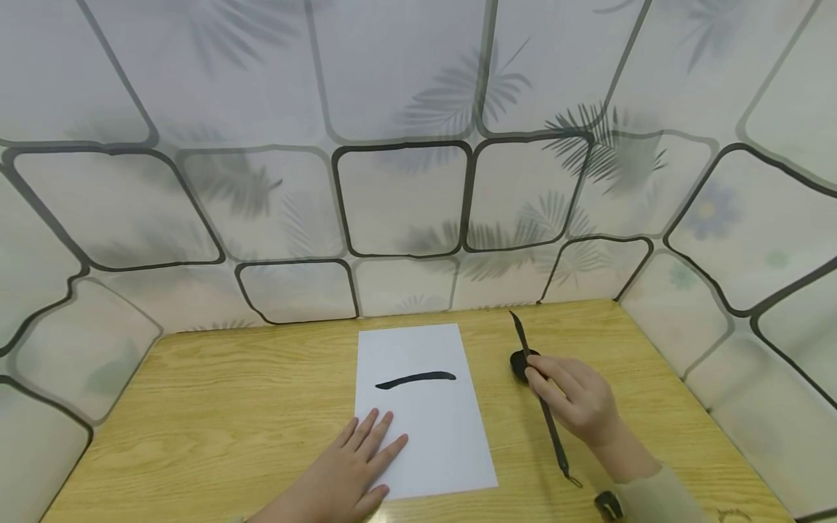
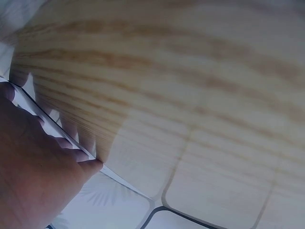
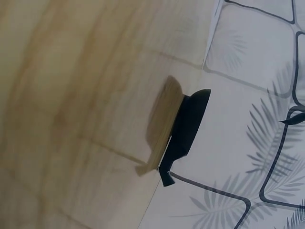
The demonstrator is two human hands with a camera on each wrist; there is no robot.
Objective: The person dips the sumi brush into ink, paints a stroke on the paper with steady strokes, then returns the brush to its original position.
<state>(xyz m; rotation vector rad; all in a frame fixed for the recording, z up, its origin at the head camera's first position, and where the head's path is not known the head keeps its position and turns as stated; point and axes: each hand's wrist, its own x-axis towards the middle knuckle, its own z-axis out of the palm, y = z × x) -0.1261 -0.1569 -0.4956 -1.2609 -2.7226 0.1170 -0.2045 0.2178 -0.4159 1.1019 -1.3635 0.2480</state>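
A white sheet of paper [image 1: 418,457] lies on the wooden table, with one thick black brush stroke [image 1: 418,378] across its upper half. My left hand [image 1: 349,465] rests on the sheet's lower left part, fingers spread. The left wrist view catches that hand [image 2: 40,167] at the paper's edge. To the right of the sheet, my right hand [image 1: 578,399] pinches a dark writing brush [image 1: 552,428]; its tapered tip points away and its looped end towards me. A small black ink dish [image 1: 519,367] sits just beyond the fingers, partly hidden. The right wrist view shows the dish [image 3: 188,124] and brush tip [image 3: 295,118].
The yellowish wooden table [image 1: 229,407] extends on both sides of the paper. Patterned wall covering [image 1: 405,196] closes in the back and sides. A black device [image 1: 609,505] is at my right cuff.
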